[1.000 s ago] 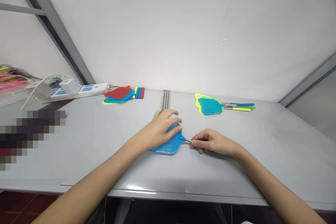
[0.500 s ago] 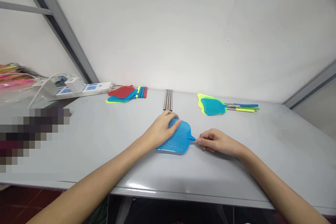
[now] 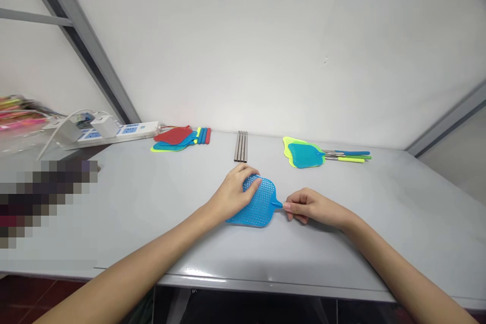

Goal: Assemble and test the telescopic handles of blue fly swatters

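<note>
A blue fly swatter head, a flat perforated paddle with a short tapered neck, is in front of me over the grey table. My left hand is closed on its left side, with the thumb on top and the other fingers toward its far edge. At the tip of the neck, my right hand is pinched shut, thumb against the curled fingers. Whatever lies between those fingertips is hidden by the hand. Beyond my left hand, several metal tubes lie side by side near the wall.
Red, blue and yellow swatter heads are stacked at back left, beside several coloured handle grips. Swatters with rods and handles lie at back right. A power strip with plugs sits far left. The table's front edge is near me.
The view has shifted slightly. Both hands keep nearly the same pose; the right fingertips now sit closer against the neck's tip, where a small pale bit showed before.
</note>
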{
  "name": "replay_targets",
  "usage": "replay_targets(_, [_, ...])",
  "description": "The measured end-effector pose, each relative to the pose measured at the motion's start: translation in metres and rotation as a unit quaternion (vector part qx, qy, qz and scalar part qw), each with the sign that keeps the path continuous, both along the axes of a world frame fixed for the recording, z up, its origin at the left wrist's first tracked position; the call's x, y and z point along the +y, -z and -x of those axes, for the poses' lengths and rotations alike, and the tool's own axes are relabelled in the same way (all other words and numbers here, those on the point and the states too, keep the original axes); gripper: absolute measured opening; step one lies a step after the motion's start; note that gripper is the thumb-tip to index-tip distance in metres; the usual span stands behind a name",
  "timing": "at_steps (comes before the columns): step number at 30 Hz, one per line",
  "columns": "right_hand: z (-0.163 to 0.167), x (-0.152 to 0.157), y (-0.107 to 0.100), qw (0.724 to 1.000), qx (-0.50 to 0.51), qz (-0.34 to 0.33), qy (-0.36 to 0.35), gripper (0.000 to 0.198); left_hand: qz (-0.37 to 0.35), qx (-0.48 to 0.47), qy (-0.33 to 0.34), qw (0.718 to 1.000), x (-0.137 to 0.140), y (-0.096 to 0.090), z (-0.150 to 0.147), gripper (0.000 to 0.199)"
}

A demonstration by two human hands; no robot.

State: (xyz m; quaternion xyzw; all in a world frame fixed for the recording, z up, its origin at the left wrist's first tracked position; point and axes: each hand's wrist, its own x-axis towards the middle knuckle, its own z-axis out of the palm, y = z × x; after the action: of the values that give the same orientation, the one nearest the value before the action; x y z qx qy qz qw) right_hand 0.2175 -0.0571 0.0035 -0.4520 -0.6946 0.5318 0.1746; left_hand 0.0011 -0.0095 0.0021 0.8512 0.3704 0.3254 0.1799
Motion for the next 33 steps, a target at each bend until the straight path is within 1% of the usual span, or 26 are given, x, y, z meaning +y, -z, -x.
replay_targets(10, [0.0023, -0.0002, -0.0003, 1.0, -0.023, -0.019, 0.006, 0.038, -0.003, 0.003, 0.003, 1.0, 0.0031, -0.0015, -0.0001, 0.021])
replay_targets(16, [0.0019, -0.0009, -0.0001, 1.0, 0.008, -0.027, -0.009, 0.034, 0.0, -0.002, 0.008, 1.0, 0.005, -0.0048, -0.0012, 0.02])
replay_targets(21, [0.0022, 0.0, 0.0004, 0.999, -0.009, -0.034, -0.007, 0.036, 0.003, -0.012, 0.002, 1.0, 0.0056, -0.0023, -0.0025, 0.019])
replay_targets(33, [0.0015, 0.0007, 0.001, 1.0, -0.007, -0.024, -0.004, 0.035, -0.002, -0.004, 0.01, 1.0, 0.0078, -0.0021, -0.0014, 0.021])
